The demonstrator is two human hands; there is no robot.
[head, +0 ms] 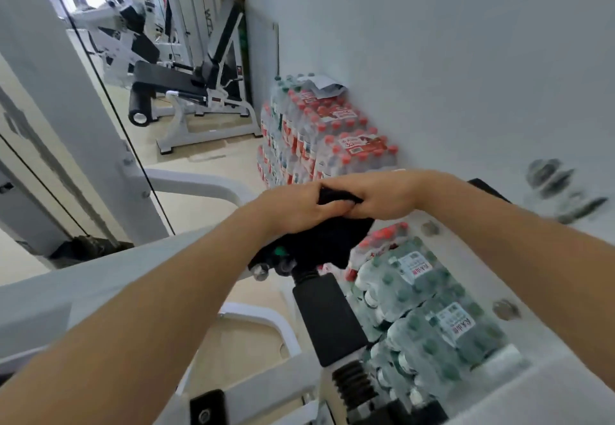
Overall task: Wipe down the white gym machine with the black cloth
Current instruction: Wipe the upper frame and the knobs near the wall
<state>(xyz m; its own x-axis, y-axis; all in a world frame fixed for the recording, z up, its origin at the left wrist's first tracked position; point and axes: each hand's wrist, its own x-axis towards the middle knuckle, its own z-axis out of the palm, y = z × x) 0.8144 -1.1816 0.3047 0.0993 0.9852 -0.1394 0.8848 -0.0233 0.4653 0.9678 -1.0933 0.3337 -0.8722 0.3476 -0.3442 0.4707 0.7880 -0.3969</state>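
The black cloth [336, 235] hangs bunched between my two hands in the middle of the view, above a black part of the white gym machine [100, 278]. My left hand [293, 208] grips the cloth's upper left part with curled fingers. My right hand [382, 196] grips its top from the right, and the two hands touch. A white beam of the machine runs from lower left towards the cloth. A black pad on a ribbed post [329, 318] stands just below the cloth.
Shrink-wrapped packs of water bottles are stacked against the white wall, red-capped ones [319, 138] behind my hands and green-capped ones [429, 308] at lower right. A black and white bench machine [193, 91] stands farther back. A white upright [66, 98] with a cable rises at left.
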